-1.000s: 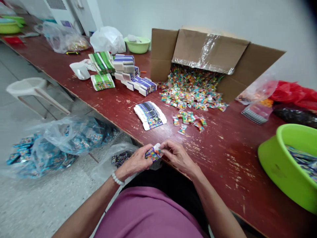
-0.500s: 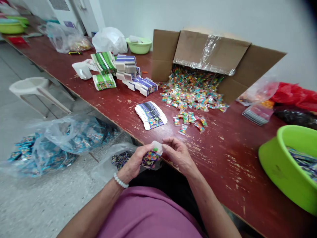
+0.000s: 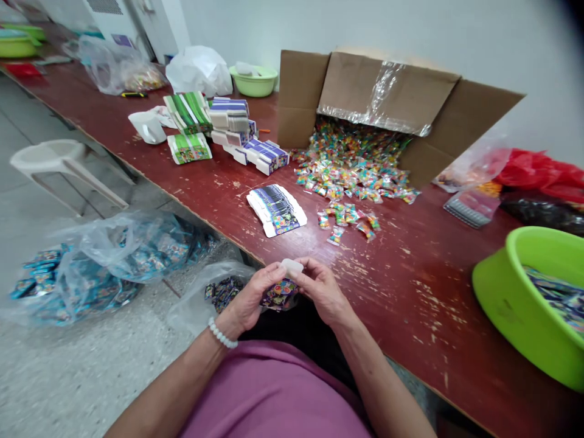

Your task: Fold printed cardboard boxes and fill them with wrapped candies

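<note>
Between my hands, at the table's front edge, is a small printed candy box [image 3: 279, 294] in dark purple with a white flap at its top. My left hand [image 3: 249, 299], with a beaded bracelet at the wrist, is closed on the box's left side. My right hand [image 3: 322, 291] pinches the flap and the right side with thumb and fingers. Beyond them lies a fanned stack of flat boxes [image 3: 277, 210]. To its right are several wrapped candies [image 3: 349, 218], apart from the larger candy pile [image 3: 351, 173].
A cardboard carton [image 3: 387, 91] on its side spills candies onto the red table [image 3: 392, 274]. A green basin [image 3: 511, 304] stands at right. Bundled cartons [image 3: 189, 115] and a white cup [image 3: 148, 127] are at back left. Plastic bags [image 3: 137, 249] and a stool [image 3: 55, 155] are on the floor.
My right hand has moved in against the box. The white flap, raised before with something green showing below it, now lies folded over the top.
</note>
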Demonstrator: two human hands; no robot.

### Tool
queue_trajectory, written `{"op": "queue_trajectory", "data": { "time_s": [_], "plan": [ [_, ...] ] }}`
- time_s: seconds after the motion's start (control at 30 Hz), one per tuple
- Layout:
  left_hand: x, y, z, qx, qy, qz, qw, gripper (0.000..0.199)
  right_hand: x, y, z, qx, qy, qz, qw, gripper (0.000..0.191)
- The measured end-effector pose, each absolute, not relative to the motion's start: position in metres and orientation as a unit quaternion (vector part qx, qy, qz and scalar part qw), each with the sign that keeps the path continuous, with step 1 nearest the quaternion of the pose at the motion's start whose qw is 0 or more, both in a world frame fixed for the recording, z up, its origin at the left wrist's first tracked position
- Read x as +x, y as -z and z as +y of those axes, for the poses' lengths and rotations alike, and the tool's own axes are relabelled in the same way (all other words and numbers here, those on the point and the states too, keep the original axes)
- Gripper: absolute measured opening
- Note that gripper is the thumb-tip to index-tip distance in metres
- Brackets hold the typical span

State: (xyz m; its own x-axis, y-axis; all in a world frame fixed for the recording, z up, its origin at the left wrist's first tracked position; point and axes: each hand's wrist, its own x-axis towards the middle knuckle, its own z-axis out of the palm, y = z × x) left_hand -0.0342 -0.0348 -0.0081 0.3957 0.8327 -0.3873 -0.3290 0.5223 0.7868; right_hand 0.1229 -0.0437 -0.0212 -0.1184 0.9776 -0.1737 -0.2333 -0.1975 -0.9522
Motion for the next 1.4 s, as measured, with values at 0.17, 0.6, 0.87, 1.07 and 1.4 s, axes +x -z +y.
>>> {"op": "queue_trajectory", "data": {
  "time_s": [0.17, 0.6, 0.87, 1.07, 1.4],
  "plan": [
    [-0.034, 0.008, -0.035, 0.228, -0.37, 0.388, 0.813, 0.031, 0.119, 0.027, -0.047, -0.461, -0.522, -0.464, 0.547, 0.019],
    [-0.029, 0.005, -0.032, 0.273, -0.374, 0.411, 0.785, 0.032, 0.128, 0.017, -0.042, -0.471, -0.527, -0.532, 0.467, 0.02],
    [-0.03, 0.001, -0.03, 0.242, -0.344, 0.441, 0.793, 0.044, 0.124, 0.02, -0.032, -0.425, -0.628, -0.441, 0.48, 0.022],
    [-0.039, 0.004, -0.023, 0.194, -0.333, 0.433, 0.815, 0.036, 0.121, 0.023, -0.043, -0.428, -0.479, -0.605, 0.47, 0.012],
    [-0.117, 0.054, 0.0, 0.444, -0.421, 0.635, 0.472, 0.052, 0.116, 0.053, -0.041, -0.487, -0.516, -0.554, 0.436, 0.053]
  ]
}}
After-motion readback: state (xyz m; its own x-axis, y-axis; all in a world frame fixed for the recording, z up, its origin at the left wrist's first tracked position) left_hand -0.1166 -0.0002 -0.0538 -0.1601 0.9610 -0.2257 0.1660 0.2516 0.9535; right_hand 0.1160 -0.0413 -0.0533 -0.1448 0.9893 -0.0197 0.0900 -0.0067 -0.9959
